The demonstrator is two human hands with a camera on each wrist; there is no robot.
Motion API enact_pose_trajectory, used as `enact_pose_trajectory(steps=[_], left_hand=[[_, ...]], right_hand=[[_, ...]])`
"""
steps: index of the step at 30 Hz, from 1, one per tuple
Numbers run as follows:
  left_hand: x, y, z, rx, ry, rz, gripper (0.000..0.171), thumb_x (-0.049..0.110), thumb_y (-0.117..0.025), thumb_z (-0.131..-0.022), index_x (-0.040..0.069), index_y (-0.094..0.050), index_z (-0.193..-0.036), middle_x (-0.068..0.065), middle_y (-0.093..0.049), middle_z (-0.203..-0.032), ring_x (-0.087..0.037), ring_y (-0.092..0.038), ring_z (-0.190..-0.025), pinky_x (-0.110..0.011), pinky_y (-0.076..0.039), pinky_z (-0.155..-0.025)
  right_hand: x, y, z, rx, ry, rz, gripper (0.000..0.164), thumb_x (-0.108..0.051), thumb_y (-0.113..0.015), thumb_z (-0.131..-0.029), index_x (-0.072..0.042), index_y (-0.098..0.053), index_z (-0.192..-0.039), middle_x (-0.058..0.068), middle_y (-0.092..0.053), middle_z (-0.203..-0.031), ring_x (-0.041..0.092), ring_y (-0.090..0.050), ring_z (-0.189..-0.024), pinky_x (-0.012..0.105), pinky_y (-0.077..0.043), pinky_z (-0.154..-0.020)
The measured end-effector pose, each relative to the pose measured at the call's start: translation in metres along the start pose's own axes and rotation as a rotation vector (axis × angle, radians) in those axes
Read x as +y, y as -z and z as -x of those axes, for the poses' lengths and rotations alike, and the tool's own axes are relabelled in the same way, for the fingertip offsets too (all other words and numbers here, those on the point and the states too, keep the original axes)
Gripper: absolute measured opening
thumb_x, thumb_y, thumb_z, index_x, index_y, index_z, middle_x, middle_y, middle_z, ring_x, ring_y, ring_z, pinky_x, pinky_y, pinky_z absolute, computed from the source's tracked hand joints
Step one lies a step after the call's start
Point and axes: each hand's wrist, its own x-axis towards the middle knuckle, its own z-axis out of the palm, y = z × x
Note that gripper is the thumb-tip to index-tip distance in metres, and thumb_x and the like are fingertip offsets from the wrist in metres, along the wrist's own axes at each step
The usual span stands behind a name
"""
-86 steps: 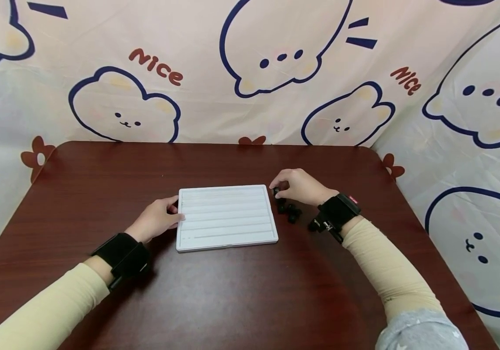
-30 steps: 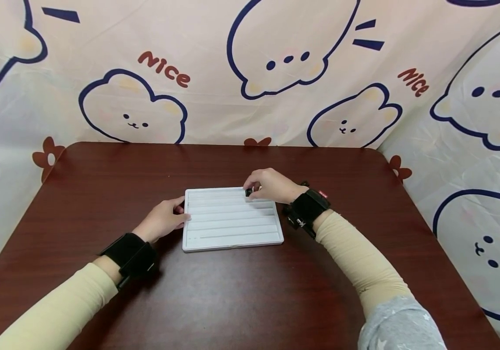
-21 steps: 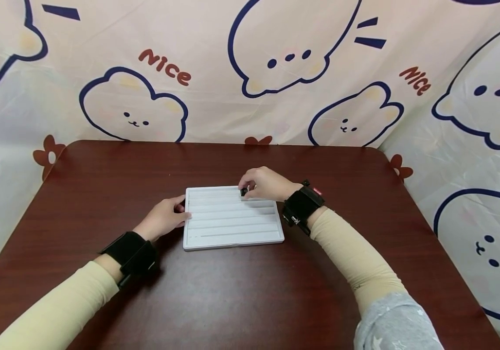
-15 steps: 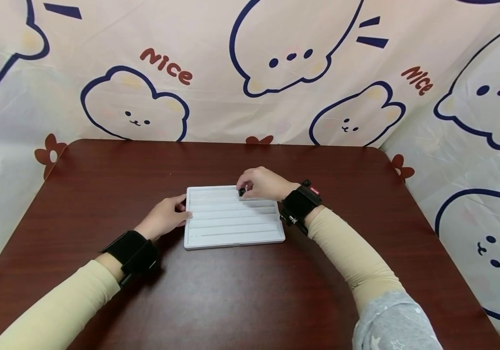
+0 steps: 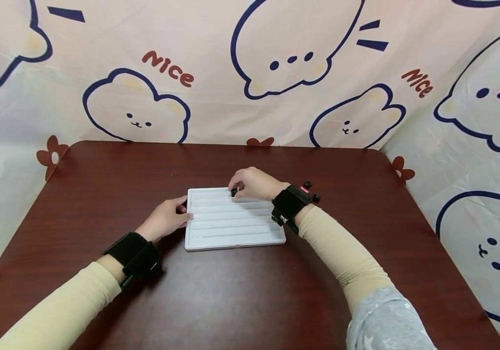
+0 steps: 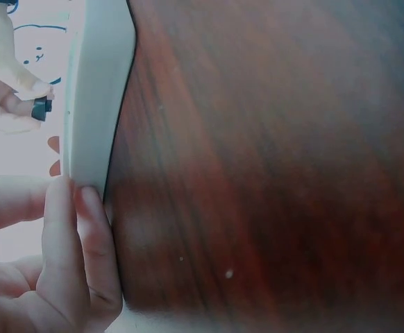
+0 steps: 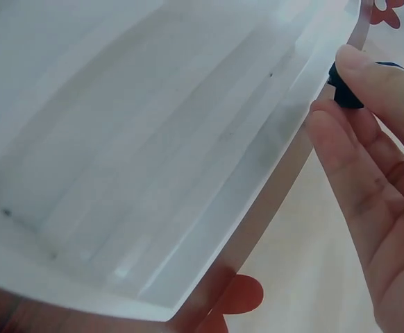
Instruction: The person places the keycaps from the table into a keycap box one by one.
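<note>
A white ridged tray (image 5: 232, 228) lies on the table, its shallow grooves running side to side. My left hand (image 5: 162, 219) holds its left edge, thumb on the top rim and fingers against the side. Over the tray's far edge, my right hand (image 5: 256, 184) pinches a small black piece (image 5: 234, 192) between thumb and fingers. In the left wrist view the black piece (image 6: 40, 109) shows a narrower stub; its exact kind is unclear. The right wrist view has the black piece (image 7: 348, 90) at the tray's rim (image 7: 257, 187); contact with the groove cannot be told.
The dark wooden table (image 5: 241, 296) reaches back to a patterned curtain (image 5: 215, 107). Each wrist wears a black strap (image 5: 291, 204) with a camera. The spot right of the tray is partly hidden by the right wrist.
My right hand has gone from the loose black pieces right of the tray to its far edge with one piece, then slid left along it. The left hand keeps its hold.
</note>
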Motion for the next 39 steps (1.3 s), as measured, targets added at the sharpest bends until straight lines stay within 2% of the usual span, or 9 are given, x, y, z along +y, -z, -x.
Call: enact_pose_trajectory(steps=[18,30,39], left_hand=[[-0.001,0.001,0.0,0.002,0.022,0.017,0.067,0.005,-0.062,-0.102,-0.006,-0.028,-0.158,-0.017,-0.05,-0.112,-0.022,-0.056,-0.092,-0.026,-0.055,-0.078],[-0.001,0.001,-0.003,0.004,0.03,-0.018,0.066,0.008,-0.063,-0.102,-0.004,-0.032,-0.158,-0.018,-0.053,-0.113,-0.021,-0.058,-0.089,-0.025,-0.054,-0.074],[-0.003,0.001,-0.006,0.014,0.025,-0.002,0.065,0.005,-0.064,-0.101,-0.006,-0.033,-0.156,-0.015,-0.052,-0.106,-0.019,-0.057,-0.084,-0.024,-0.053,-0.071]], right_hand=[[-0.018,-0.009,-0.024,-0.043,0.009,0.003,0.019,-0.005,-0.081,-0.088,-0.004,-0.077,-0.107,0.006,-0.07,-0.107,0.018,-0.063,-0.095,0.026,-0.05,-0.086],[-0.028,-0.018,-0.043,-0.074,0.014,0.02,0.023,-0.009,-0.081,-0.089,-0.005,-0.077,-0.111,0.007,-0.069,-0.111,0.017,-0.062,-0.097,0.023,-0.05,-0.085],[-0.035,-0.018,-0.052,-0.054,0.034,0.036,0.02,-0.007,-0.082,-0.088,-0.004,-0.077,-0.108,0.007,-0.068,-0.106,0.018,-0.062,-0.096,0.025,-0.051,-0.085]])
